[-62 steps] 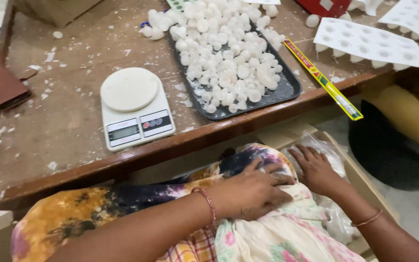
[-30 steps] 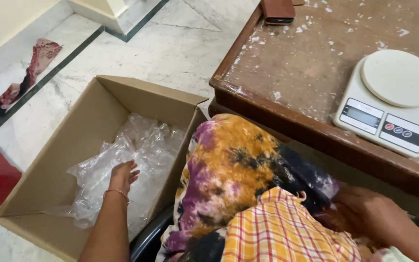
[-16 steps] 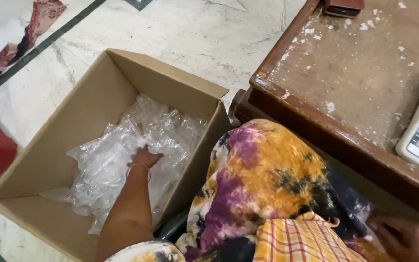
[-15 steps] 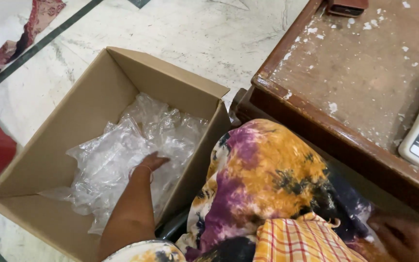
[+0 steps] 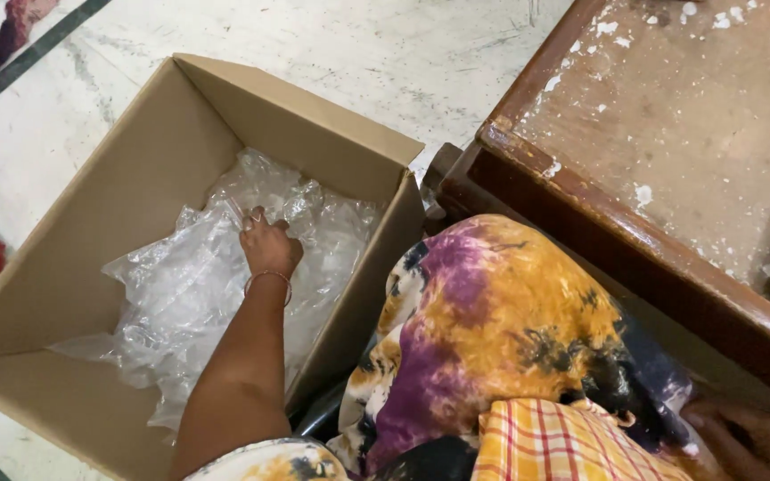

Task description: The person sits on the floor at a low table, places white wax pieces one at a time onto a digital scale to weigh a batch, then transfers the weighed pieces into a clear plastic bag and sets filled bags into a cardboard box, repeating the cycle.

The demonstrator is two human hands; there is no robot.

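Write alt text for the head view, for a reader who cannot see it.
The person's left hand reaches down into an open cardboard box on the floor and presses on crumpled clear plastic bags. The right hand rests by colourful cloth on the lap, beside a worn wooden table.

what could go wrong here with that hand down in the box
The left hand presses on crumpled clear plastic bags inside the cardboard box; thin film like that might tear or slip under the fingers. The person leans sideways from the wooden table to reach the floor, so balance may suffer. The right hand sits at the picture's edge, hardly watched.
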